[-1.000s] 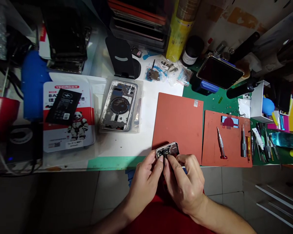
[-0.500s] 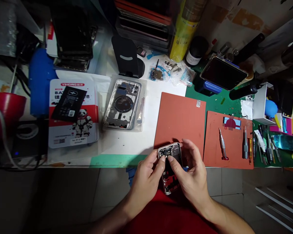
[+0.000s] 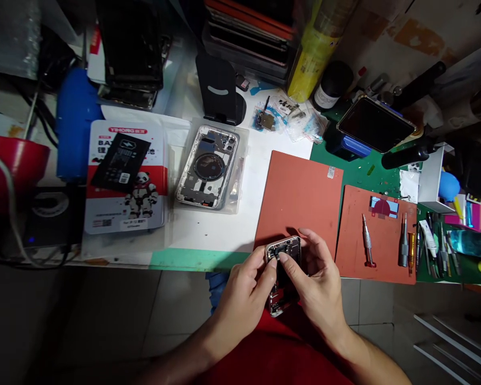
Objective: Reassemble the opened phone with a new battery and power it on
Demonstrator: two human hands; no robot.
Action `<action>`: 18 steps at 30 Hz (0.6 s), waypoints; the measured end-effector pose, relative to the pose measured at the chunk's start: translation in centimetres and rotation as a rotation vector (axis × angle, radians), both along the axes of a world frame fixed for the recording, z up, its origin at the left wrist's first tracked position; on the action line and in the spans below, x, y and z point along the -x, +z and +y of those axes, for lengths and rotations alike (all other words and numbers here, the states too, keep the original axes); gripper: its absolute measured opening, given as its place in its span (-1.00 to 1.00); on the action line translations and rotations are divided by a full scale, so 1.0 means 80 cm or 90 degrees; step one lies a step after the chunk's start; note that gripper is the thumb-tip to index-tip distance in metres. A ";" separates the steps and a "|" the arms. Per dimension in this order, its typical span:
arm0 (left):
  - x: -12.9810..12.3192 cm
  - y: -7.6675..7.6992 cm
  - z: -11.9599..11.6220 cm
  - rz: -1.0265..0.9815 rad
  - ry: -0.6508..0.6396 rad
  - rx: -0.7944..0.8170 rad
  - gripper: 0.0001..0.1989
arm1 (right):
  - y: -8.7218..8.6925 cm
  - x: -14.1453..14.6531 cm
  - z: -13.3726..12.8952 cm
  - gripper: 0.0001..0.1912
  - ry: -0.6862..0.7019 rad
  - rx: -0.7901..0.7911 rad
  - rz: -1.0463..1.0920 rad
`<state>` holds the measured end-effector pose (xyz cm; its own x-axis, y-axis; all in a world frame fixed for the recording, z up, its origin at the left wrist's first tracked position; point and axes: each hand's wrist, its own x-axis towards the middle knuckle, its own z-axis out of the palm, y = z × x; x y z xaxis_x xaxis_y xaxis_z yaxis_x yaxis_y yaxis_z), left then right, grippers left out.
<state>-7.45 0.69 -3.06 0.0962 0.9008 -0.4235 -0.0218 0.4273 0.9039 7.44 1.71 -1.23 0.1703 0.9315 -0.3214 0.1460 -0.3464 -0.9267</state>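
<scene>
An opened smartphone [image 3: 285, 286] with its inner parts showing is held between both hands, just in front of the bench edge. My left hand [image 3: 244, 289] grips its left side, thumb pressed on the inside near the top. From the right, my right hand [image 3: 316, 283] holds the other side, its thumb also on the inner parts near the top and its fingers around the outer edge. What lies right under the thumbs is hidden. Beyond the phone lies a reddish-brown mat [image 3: 300, 198].
A phone housing [image 3: 207, 167] lies on a clear case at the left. Beside it a black battery [image 3: 121, 163] rests on a printed box [image 3: 144, 214]. To the right, a screwdriver [image 3: 367, 240] lies on a second mat [image 3: 350, 224], near several tools. A black phone stand [image 3: 216, 91] stands behind.
The view has shifted, so the bench things appear farther right. The phone looks slightly turned, and both thumbs still press near its top.
</scene>
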 end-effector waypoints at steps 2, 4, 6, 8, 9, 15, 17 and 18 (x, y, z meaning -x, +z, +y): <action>0.000 0.000 0.000 -0.015 -0.019 0.008 -0.69 | 0.000 -0.001 0.000 -0.53 0.003 -0.004 0.000; -0.001 -0.001 -0.001 -0.029 -0.026 0.018 -0.69 | 0.000 -0.001 0.001 -0.53 0.004 -0.007 0.001; -0.001 -0.002 -0.001 -0.033 -0.025 0.023 -0.69 | 0.000 -0.002 0.001 -0.54 0.005 -0.008 0.002; -0.002 -0.003 -0.001 -0.036 -0.029 0.024 -0.70 | 0.000 -0.002 0.001 -0.53 0.009 -0.009 -0.001; -0.002 -0.003 -0.001 -0.037 -0.028 0.025 -0.70 | 0.000 -0.002 0.001 -0.53 0.011 -0.010 -0.004; -0.003 0.000 0.001 -0.032 -0.007 0.020 -0.71 | -0.001 -0.002 0.000 -0.52 0.004 -0.009 -0.008; -0.003 0.000 0.000 -0.031 -0.013 0.025 -0.71 | 0.000 -0.002 0.001 -0.52 0.005 -0.006 -0.001; -0.003 0.000 0.000 -0.031 -0.017 0.030 -0.71 | 0.000 -0.003 0.001 -0.53 0.007 -0.003 0.003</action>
<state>-7.23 0.68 -3.09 0.1411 0.8768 -0.4596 -0.0532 0.4703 0.8809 7.66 1.80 -1.21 0.1592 0.9347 -0.3178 0.1452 -0.3406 -0.9289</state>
